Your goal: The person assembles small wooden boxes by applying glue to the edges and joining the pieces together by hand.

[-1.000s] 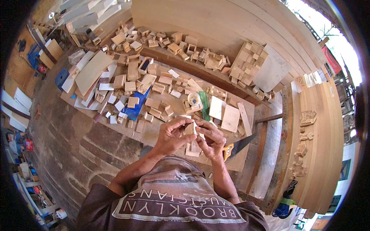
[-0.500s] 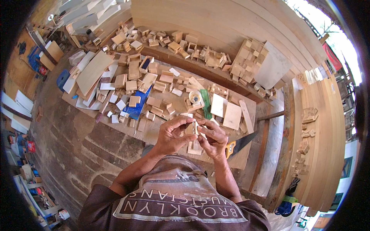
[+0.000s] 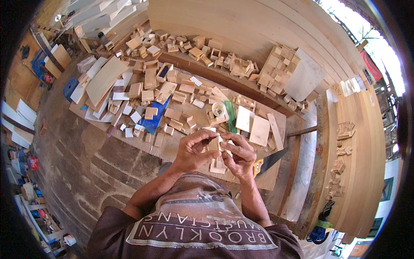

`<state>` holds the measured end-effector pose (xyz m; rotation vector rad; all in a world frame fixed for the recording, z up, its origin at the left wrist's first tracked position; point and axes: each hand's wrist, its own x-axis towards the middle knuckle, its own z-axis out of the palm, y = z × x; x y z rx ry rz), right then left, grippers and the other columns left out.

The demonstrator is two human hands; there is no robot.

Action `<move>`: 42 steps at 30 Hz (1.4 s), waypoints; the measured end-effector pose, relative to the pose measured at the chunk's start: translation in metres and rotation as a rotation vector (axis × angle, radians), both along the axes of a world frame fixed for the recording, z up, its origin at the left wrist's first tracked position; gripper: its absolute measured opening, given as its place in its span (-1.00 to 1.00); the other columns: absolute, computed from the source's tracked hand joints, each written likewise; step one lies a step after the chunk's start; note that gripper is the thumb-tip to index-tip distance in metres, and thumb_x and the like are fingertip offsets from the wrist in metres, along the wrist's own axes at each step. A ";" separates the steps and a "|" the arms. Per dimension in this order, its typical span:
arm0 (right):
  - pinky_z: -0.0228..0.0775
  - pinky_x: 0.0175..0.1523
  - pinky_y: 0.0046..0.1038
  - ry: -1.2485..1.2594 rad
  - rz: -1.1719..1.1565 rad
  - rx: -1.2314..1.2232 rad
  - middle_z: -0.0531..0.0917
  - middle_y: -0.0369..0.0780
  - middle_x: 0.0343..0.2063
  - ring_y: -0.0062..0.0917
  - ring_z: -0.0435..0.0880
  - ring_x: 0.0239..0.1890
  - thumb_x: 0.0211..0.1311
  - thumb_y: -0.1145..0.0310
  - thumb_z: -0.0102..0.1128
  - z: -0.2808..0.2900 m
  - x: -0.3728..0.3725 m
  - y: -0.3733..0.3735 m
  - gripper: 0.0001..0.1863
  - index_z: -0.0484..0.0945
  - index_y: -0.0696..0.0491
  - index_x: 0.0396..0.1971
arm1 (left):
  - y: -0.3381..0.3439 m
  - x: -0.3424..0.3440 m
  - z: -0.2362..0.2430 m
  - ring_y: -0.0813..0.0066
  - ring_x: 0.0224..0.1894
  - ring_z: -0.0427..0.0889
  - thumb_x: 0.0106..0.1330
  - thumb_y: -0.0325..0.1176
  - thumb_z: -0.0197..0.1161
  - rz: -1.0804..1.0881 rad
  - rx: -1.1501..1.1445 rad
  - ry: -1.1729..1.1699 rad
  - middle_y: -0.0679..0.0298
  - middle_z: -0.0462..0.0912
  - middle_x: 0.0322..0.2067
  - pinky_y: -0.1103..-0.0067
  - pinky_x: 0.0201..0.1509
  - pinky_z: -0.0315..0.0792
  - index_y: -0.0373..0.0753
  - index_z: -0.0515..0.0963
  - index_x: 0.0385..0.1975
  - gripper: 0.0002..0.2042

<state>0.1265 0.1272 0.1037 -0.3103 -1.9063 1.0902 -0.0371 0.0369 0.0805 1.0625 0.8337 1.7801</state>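
Note:
My left hand (image 3: pixel 189 153) grips the left side of a small light wooden piece (image 3: pixel 214 145) with thumb and fingers. My right hand (image 3: pixel 239 155) pinches the same piece from the right, fingers bent around it, hiding part of it. More small pale wood (image 3: pixel 217 166) lies just below the piece, partly behind my hands. Above my hands, a round clear container (image 3: pixel 219 109) with small contents sits on a wooden piece, beside a green strip (image 3: pixel 231 114). A handsaw with a yellow handle (image 3: pixel 258 166) and dark blade lies right of my right hand.
The workbench (image 3: pixel 159 144) holds several small wooden boxes and blocks, thin boards (image 3: pixel 103 82), square panels (image 3: pixel 258 129) and a blue sheet (image 3: pixel 153 123). A back shelf (image 3: pixel 185 58) carries more small pieces. Long planks (image 3: pixel 360 164) stand along the right; a cluttered rack (image 3: pixel 39 207) is lower left.
Both hands turn the small piece slightly, so more of its grained face shows between my fingers now. My hands and forearms otherwise stay in nearly the same position.

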 end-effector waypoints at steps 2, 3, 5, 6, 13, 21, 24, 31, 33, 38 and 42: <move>0.48 0.10 -0.30 -0.013 0.006 0.023 0.65 0.00 -0.05 -0.21 0.65 0.03 -0.04 0.61 0.34 0.003 -0.001 0.000 -0.68 0.72 0.17 -0.19 | -0.001 0.000 0.001 0.39 0.15 0.54 0.10 -0.65 0.46 0.002 0.007 -0.012 0.14 0.55 0.05 0.48 0.27 0.46 -0.45 0.48 0.09 -0.49; 0.49 0.10 -0.31 -0.008 0.009 0.014 0.65 0.00 -0.05 -0.21 0.65 0.03 -0.06 0.62 0.34 0.003 -0.002 0.000 -0.66 0.72 0.17 -0.18 | -0.001 -0.001 0.000 0.39 0.15 0.54 0.09 -0.65 0.45 0.002 0.010 -0.017 0.14 0.55 0.05 0.47 0.27 0.46 -0.45 0.48 0.09 -0.49; 0.48 0.09 -0.33 0.008 0.015 -0.013 0.65 0.00 -0.06 -0.24 0.65 0.02 -0.08 0.62 0.32 0.002 -0.003 0.000 -0.65 0.72 0.17 -0.18 | 0.000 -0.002 0.000 0.39 0.15 0.54 0.10 -0.64 0.46 -0.002 0.012 -0.027 0.14 0.55 0.06 0.47 0.27 0.46 -0.45 0.48 0.08 -0.50; 0.47 0.08 -0.35 0.018 0.016 -0.033 0.65 0.01 -0.06 -0.26 0.64 0.01 -0.07 0.62 0.32 0.001 -0.004 -0.001 -0.65 0.72 0.17 -0.17 | 0.000 -0.002 0.000 0.39 0.16 0.54 0.10 -0.64 0.46 -0.006 0.012 -0.032 0.14 0.55 0.06 0.47 0.26 0.46 -0.45 0.48 0.08 -0.50; 0.53 0.02 -0.33 -0.038 0.002 0.098 0.64 -0.02 -0.07 -0.23 0.67 -0.01 -0.11 0.65 0.32 0.001 -0.010 0.003 -0.61 0.70 0.16 -0.16 | -0.004 -0.005 0.000 0.47 0.10 0.55 0.19 -0.61 0.41 0.011 -0.059 -0.010 0.16 0.54 0.03 0.54 0.22 0.48 -0.48 0.45 0.10 -0.54; 0.49 0.05 -0.29 -0.162 -0.079 0.175 0.62 -0.01 -0.07 -0.20 0.65 -0.05 -0.17 0.58 0.37 0.005 -0.017 -0.002 -0.57 0.60 0.16 -0.15 | -0.002 -0.001 -0.007 0.49 0.06 0.57 0.23 -0.58 0.38 0.046 -0.120 -0.095 0.16 0.58 0.00 0.57 0.16 0.51 -0.48 0.46 0.10 -0.56; 0.50 0.02 -0.24 -0.174 -0.159 0.263 0.61 -0.03 -0.08 -0.19 0.64 -0.07 -0.23 0.52 0.46 0.004 -0.021 -0.007 -0.48 0.53 0.12 -0.14 | -0.001 0.001 -0.003 0.51 0.01 0.59 0.24 -0.57 0.38 0.023 -0.195 -0.075 0.17 0.62 -0.04 0.58 0.12 0.52 -0.47 0.47 0.09 -0.58; 0.55 -0.12 -0.29 -0.072 -0.322 0.513 0.64 -0.06 -0.19 -0.22 0.68 -0.19 -0.17 0.46 0.53 -0.014 -0.032 -0.005 -0.51 0.52 0.14 -0.17 | 0.003 0.012 -0.004 0.55 -0.04 0.61 0.25 -0.55 0.38 0.077 -0.128 -0.185 0.18 0.65 -0.07 0.58 0.08 0.54 -0.44 0.49 0.08 -0.60; 0.57 -0.15 -0.30 -0.048 -0.338 0.535 0.65 -0.06 -0.21 -0.22 0.69 -0.22 -0.15 0.44 0.53 -0.014 -0.033 -0.006 -0.54 0.53 0.16 -0.19 | 0.002 0.013 -0.003 0.55 -0.05 0.62 0.25 -0.55 0.38 0.074 -0.140 -0.181 0.19 0.65 -0.08 0.59 0.07 0.55 -0.44 0.50 0.07 -0.61; 0.59 -0.19 -0.33 -0.062 -0.350 0.569 0.66 -0.05 -0.24 -0.23 0.71 -0.25 -0.12 0.38 0.53 -0.017 -0.034 -0.008 -0.57 0.56 0.18 -0.23 | 0.000 0.014 -0.005 0.58 -0.07 0.61 0.27 -0.52 0.38 0.058 -0.156 -0.219 0.22 0.65 -0.11 0.63 0.02 0.55 -0.44 0.50 0.07 -0.62; 0.59 -0.20 -0.34 -0.058 -0.335 0.586 0.67 -0.05 -0.25 -0.25 0.72 -0.26 -0.13 0.36 0.54 -0.019 -0.034 -0.009 -0.54 0.55 0.19 -0.22 | -0.004 0.012 -0.006 0.61 -0.09 0.61 0.28 -0.50 0.38 0.037 -0.200 -0.246 0.24 0.65 -0.12 0.65 -0.01 0.54 -0.44 0.51 0.07 -0.62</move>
